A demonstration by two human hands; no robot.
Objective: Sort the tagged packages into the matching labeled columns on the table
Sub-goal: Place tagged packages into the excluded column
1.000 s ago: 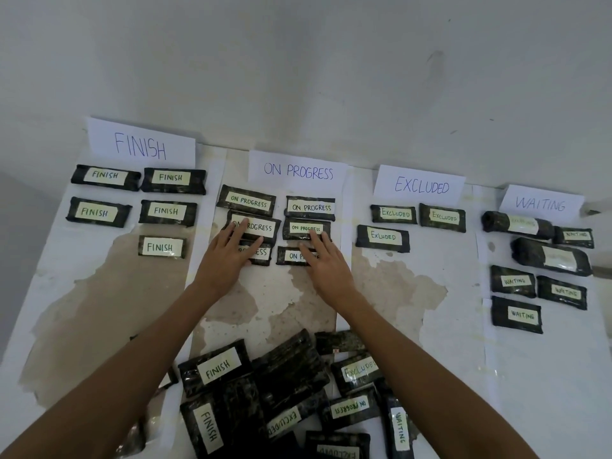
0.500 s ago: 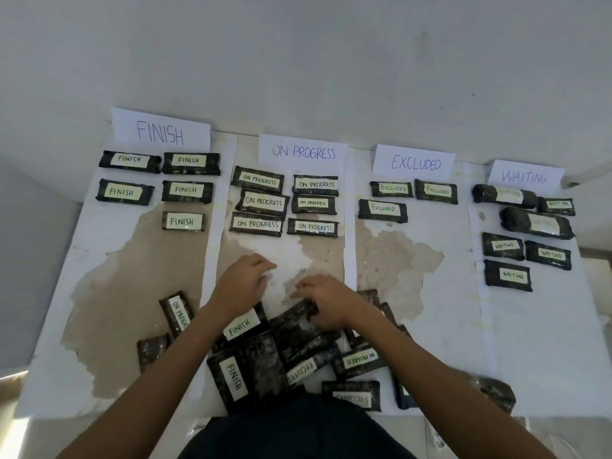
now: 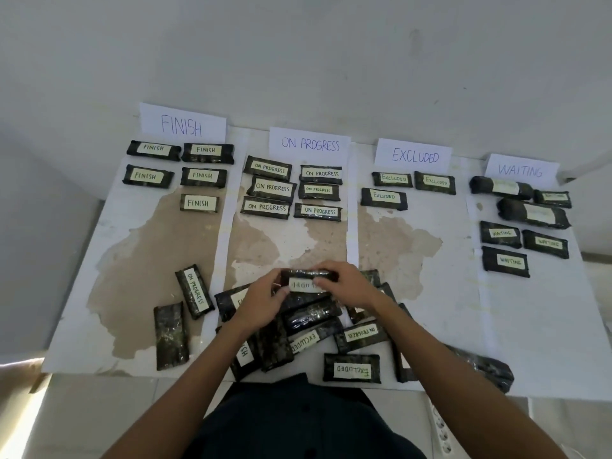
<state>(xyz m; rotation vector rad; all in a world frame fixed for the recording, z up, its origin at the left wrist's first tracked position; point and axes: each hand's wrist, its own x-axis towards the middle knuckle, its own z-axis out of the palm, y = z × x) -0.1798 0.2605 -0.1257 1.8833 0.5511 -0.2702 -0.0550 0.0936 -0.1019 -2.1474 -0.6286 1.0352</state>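
Together, both hands grip a glossy, dark, oblong package

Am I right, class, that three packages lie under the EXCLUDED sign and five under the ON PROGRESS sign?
Not quite: the head view shows six packages under the ON PROGRESS sign, in two columns of three. Three under the EXCLUDED sign is correct.

Sorted packages: five FINISH, six ON PROGRESS, three EXCLUDED, six WAITING.
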